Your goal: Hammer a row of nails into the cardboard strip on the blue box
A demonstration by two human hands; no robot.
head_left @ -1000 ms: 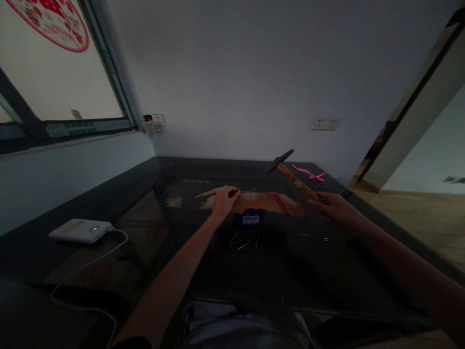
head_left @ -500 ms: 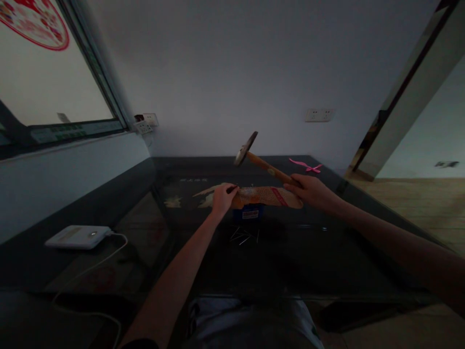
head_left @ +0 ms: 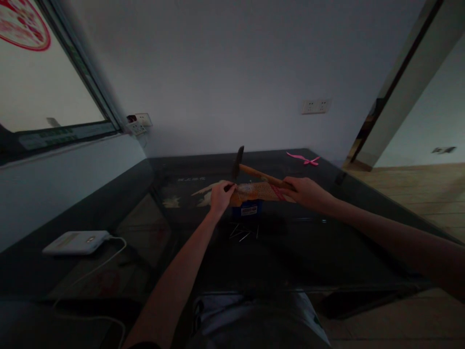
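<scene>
My right hand (head_left: pixel 305 191) grips the wooden handle of a hammer (head_left: pixel 257 173). Its dark metal head stands just above the fingertips of my left hand (head_left: pixel 221 196). Thumb and forefinger of that left hand are pinched together at the left part of a tan, patterned flat piece (head_left: pixel 259 191) with a red band; what they pinch is too small to make out. Beneath the flat piece is a blue box (head_left: pixel 247 209) with a white label. Several thin nails (head_left: pixel 241 233) lie loose on the dark table, on the near side of the box.
A white power bank (head_left: pixel 76 242) with a white cable lies on the glossy dark table (head_left: pixel 308 257) at the left. Near the back right edge is a pink ribbon (head_left: pixel 307 160). Sockets (head_left: pixel 316 106) sit on the wall behind, and a window is at the left.
The hammer has come down, its head now lower and closer to my left fingertips. My left hand keeps its pinch at the flat piece. The whole view has shifted slightly.
</scene>
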